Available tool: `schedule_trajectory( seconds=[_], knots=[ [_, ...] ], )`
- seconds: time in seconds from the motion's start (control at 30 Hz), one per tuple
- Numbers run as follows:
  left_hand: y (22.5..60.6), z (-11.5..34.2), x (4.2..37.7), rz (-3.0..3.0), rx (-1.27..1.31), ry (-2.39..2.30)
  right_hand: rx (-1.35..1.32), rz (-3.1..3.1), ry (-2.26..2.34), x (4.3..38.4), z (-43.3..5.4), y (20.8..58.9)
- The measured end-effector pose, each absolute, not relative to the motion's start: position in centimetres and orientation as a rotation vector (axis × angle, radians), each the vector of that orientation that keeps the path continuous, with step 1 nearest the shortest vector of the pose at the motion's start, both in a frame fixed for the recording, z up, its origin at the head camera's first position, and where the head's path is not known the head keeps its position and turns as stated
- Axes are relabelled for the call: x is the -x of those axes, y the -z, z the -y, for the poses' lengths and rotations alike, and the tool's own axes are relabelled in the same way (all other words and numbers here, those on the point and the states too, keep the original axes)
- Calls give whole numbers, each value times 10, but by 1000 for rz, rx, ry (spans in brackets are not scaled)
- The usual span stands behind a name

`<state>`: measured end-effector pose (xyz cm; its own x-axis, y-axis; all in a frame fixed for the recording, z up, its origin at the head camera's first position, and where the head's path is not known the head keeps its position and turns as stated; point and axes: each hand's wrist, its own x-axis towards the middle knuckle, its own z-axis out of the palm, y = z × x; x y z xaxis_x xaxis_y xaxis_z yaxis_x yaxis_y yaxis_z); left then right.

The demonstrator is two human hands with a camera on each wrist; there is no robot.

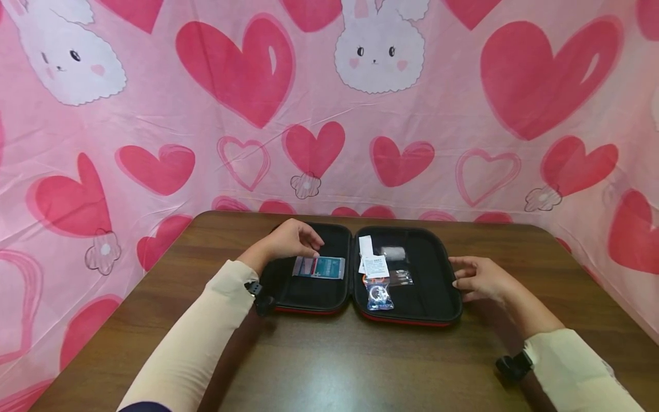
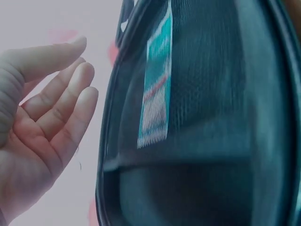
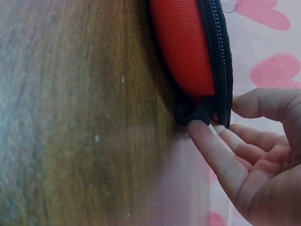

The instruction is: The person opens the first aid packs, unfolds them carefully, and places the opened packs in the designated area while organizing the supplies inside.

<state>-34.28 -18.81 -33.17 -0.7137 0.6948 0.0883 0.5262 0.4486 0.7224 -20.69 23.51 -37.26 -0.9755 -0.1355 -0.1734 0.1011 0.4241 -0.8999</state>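
Observation:
A zippered case [image 1: 407, 320], black inside and red outside, lies unfolded on the table. My left hand [image 1: 290, 240] hovers over its left half, fingers loosely bent and nothing between them. Below the fingertips is a teal and white packet [image 1: 329, 268], which shows behind dark mesh in the left wrist view. At the case's right edge, my right hand [image 1: 481, 279] grips the zippered rim [image 3: 223, 61], thumb on one side and fingers on the other. One fingertip touches a black fabric loop [image 3: 195, 113] there.
The right half of the case carries a white label [image 1: 376, 266], a white roll [image 1: 393, 253] in clear wrap, a small clear packet of thin sticks [image 1: 400, 278] and a shiny wrapped item [image 1: 379, 294]. A heart-printed cloth [image 1: 319, 103] hangs behind the wooden table [image 1: 319, 366].

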Motion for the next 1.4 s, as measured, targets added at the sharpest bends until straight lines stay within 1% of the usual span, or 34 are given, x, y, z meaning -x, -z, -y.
schedule_trajectory(
  seconds=[0.13,0.43,0.77,1.13,1.4],
  knots=[
    [329,173,337,-2426,-1094,-1095,25,-2465,1569,208,-236,374],
    [324,134,328,-2302,-1250,-1002,15,-2464,1558,208,-236,373],
    [331,95,318,-2216,-1335,-867,3,-2464,1573,209,-234,374],
    [335,67,312,-2165,-1376,-671,14,-2463,1575,209,-235,374],
    [339,54,307,-2235,-1423,-408,8,-2465,1567,208,-235,373]
  ],
)
